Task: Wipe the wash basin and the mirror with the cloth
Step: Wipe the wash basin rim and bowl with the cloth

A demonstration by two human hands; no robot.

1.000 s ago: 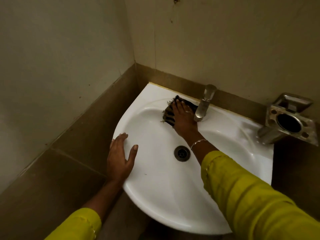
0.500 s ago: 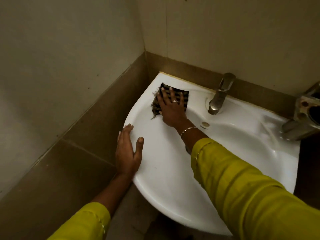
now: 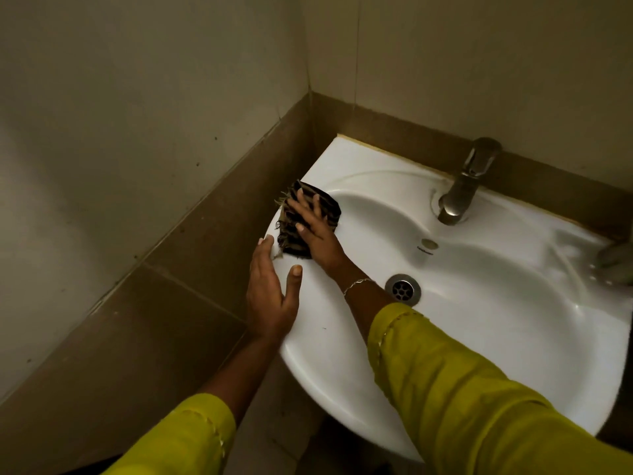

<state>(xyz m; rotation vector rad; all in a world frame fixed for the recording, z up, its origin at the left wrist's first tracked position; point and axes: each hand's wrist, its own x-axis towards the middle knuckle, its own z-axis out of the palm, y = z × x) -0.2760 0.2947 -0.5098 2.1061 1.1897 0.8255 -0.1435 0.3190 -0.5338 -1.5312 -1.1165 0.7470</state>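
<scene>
A white wash basin (image 3: 479,330) is fixed in the corner of a tiled wall. A dark striped cloth (image 3: 294,234) with frayed edges lies folded on the basin's left rim. My right hand (image 3: 317,231) presses flat on the cloth, fingers spread, a thin bracelet on the wrist. Just below it, my left hand (image 3: 270,293) rests open on the left rim, fingertips almost touching the cloth. No mirror is in view.
A metal tap (image 3: 466,183) stands at the back of the basin, above the overflow hole and the drain (image 3: 402,289). A metal fitting (image 3: 616,258) shows at the right edge. Brown tile band and pale walls close in on the left and back.
My right hand has slid the cloth from beside the tap, along the back rim, down to the left rim near my left hand. The view has shifted left.
</scene>
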